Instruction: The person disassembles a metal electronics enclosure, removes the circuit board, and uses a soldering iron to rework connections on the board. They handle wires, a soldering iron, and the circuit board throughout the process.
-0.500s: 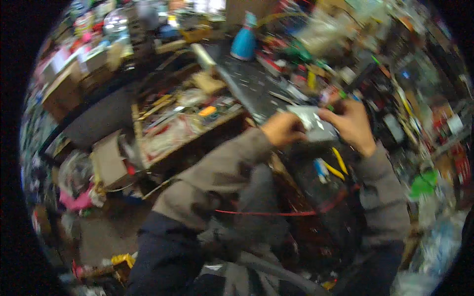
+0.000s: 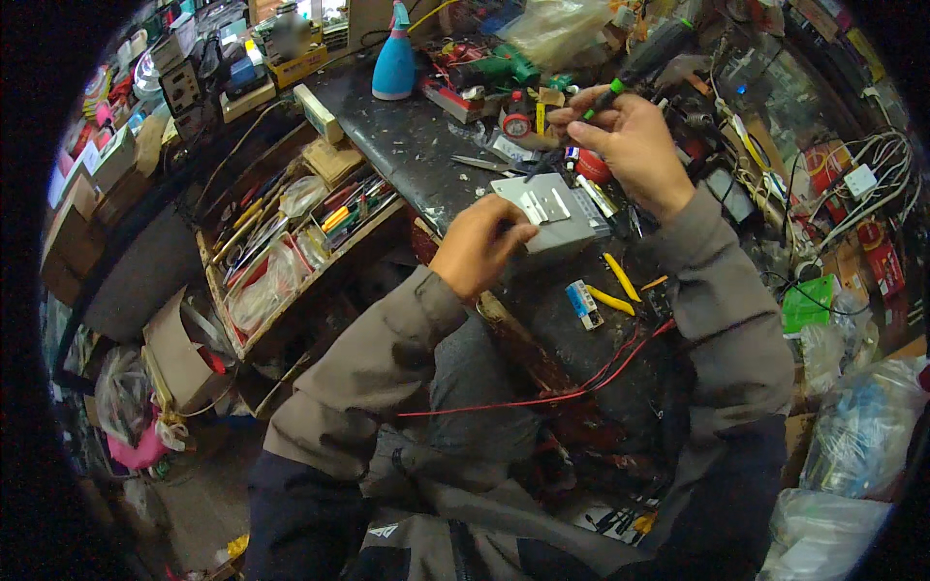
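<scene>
Two bare hands are at work over a crowded black workbench [image 2: 363,124], where a grey box [image 2: 573,232] lies near the edge with a pale flat piece [image 2: 545,206] on top. My left hand [image 2: 477,247] is at the box's near left side, fingers bent; whether they pinch it I cannot tell. My right hand [image 2: 635,150], raised above and beyond it, pinches a dark tool with green bands [image 2: 654,53] between thumb and fingers. A blue spray bottle [image 2: 394,68] stands at the far side, an open wooden drawer [image 2: 322,286] of tools juts out at left, and white cables [image 2: 862,181] tangle at right. My fingers hide the tool's lower end and my left fingertips are hard to make out; the shelf goods [image 2: 179,87] at upper left are cut off by the view's dark rim.
</scene>
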`<state>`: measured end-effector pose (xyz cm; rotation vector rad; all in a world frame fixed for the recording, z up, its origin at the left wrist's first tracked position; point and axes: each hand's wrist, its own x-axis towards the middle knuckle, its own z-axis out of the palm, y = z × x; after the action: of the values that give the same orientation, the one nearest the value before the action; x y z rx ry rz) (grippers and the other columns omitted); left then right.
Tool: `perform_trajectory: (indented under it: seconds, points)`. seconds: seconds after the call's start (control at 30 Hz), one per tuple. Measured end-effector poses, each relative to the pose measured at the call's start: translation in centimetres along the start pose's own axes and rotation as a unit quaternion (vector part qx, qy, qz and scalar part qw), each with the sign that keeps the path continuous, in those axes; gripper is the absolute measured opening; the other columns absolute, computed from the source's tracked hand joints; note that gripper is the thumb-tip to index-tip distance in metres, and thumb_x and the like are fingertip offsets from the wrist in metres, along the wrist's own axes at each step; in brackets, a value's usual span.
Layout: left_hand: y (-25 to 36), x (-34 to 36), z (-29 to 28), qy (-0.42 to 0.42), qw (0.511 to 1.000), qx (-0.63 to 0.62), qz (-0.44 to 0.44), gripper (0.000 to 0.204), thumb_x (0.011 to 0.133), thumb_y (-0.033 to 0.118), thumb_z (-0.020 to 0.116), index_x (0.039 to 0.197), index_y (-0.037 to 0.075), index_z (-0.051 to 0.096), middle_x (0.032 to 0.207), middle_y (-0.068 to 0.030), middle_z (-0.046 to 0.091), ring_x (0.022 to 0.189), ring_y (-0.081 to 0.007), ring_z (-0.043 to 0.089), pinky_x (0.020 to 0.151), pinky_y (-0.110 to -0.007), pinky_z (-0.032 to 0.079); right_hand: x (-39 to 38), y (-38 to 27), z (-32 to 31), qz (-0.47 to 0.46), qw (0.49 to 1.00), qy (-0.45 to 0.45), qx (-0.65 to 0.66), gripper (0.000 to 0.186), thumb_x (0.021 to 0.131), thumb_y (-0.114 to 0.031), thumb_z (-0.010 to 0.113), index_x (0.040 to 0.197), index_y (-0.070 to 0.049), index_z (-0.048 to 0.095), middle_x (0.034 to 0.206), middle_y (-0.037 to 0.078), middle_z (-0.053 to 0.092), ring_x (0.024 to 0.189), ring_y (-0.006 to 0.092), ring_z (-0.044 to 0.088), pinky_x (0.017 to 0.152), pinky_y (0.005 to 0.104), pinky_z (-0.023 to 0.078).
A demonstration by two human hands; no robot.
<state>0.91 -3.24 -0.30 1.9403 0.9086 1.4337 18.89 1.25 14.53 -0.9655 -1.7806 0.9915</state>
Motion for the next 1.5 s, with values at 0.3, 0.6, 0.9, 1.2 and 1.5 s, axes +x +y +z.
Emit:
perform_trajectory:
  seconds: [0.3, 0.6, 0.9, 1.2, 1.5]
  points:
    - [-3.0, -2.5, -3.2, 0.095, 0.746, -0.545, -0.371, 0.019, 0.096, 0.016, 0.057, 0.101, -0.002, 0.059, 0.098, -0.0108, 0.063, 0.085, -0.0162, 0.061, 0.08, -0.028, 0.051, 2.0, 3.7, 2.2, -0.015, 1.0, 0.009, -0.016, 0.025, 0.083, 0.01, 0.06, 0.106, 0.006, 0.054, 0.099, 0.019, 0.069, 0.097, 0.0235, 0.068, 0.085, 0.0329, 0.055]
    - [-2.2, 2.2, -3.7, 0.095, 0.907, -0.307, -0.271, 0.026, 0.091, 0.023, 0.065, 0.102, -0.001, 0.066, 0.076, 0.0011, 0.057, 0.065, -0.0084, 0.05, 0.059, -0.025, 0.042, 3.1, 3.4, 1.8, -0.057, 0.993, -0.05, -0.088, 0.02, 0.08, -0.002, 0.07, 0.097, 0.003, 0.062, 0.085, 0.012, 0.071, 0.078, 0.0149, 0.068, 0.068, 0.0268, 0.052]
    - [-2.6, 6.6, -1.7, 0.009, 1.0, 0.001, -0.029, 0.027, 0.091, 0.023, 0.066, 0.097, -0.003, 0.068, 0.076, -0.0201, 0.063, 0.066, -0.0223, 0.062, 0.063, -0.035, 0.047, 4.9, 1.1, 3.0, -0.154, 0.967, -0.012, -0.205, 0.036, 0.078, -0.035, 0.078, 0.089, -0.002, 0.068, 0.075, 0.007, 0.069, 0.07, 0.0148, 0.065, 0.063, 0.033, 0.051]
    - [-2.9, 6.4, -2.2, -0.008, 0.999, 0.033, -0.018, 0.029, 0.089, 0.025, 0.069, 0.1, -0.002, 0.069, 0.079, -0.0216, 0.064, 0.066, -0.0253, 0.062, 0.062, -0.037, 0.047, 7.1, -5.5, 5.2, -0.09, 0.976, 0.158, 0.119, 0.039, 0.102, -0.041, 0.041, 0.093, -0.003, 0.048, 0.081, 0.009, 0.055, 0.069, 0.02, 0.055, 0.066, 0.0409, 0.049]
    - [-2.3, -0.5, -0.3, -0.01, 0.987, 0.037, -0.158, 0.122, 0.055, 0.058, 0.086, 0.138, -0.016, 0.034, 0.126, -0.0333, 0.05, 0.121, -0.0381, 0.051, 0.105, -0.039, 0.039, 8.4, -4.4, 5.8, -0.151, 0.948, 0.26, -0.102, 0.041, 0.101, -0.032, 0.036, 0.074, -0.002, 0.044, 0.06, 0.007, 0.039, 0.057, 0.018, 0.041, 0.057, 0.0408, 0.034]
